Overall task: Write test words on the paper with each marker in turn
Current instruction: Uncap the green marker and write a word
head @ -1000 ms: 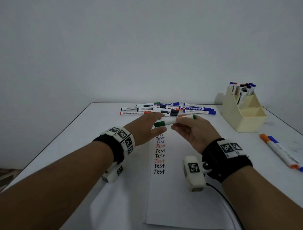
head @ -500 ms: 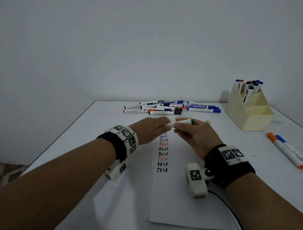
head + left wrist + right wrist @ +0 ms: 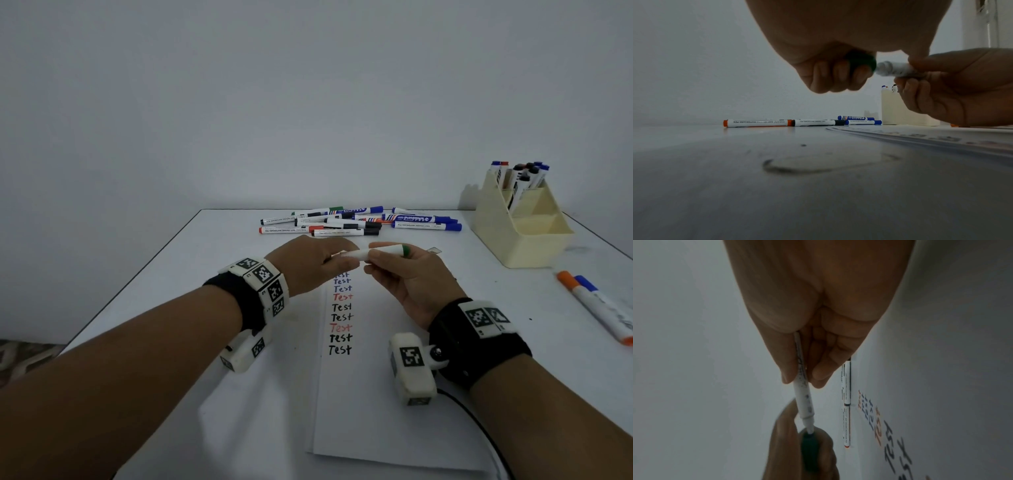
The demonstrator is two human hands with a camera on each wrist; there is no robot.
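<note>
A white marker (image 3: 380,253) with a green end band is held level above the top of the paper (image 3: 370,394). My right hand (image 3: 394,270) pinches its barrel (image 3: 802,395) between thumb and fingers. My left hand (image 3: 329,260) is curled round the green cap (image 3: 860,62) at the other end. The cap (image 3: 809,449) sits partly drawn off, with the marker's narrow white neck showing between cap and barrel. The nib is hidden inside the cap. A column of "Test" words (image 3: 340,317) in black, red and blue runs down the paper below my hands.
Several loose markers (image 3: 356,222) lie in a heap at the table's far edge. A cream holder (image 3: 524,236) with more markers stands at the back right. An orange and a blue marker (image 3: 596,305) lie at the right. The table's left edge (image 3: 137,274) runs diagonally.
My left hand has closed round the green cap, which showed beside straighter fingers one second ago. The cap has slid a little off the barrel. Both hands stay above the paper's top.
</note>
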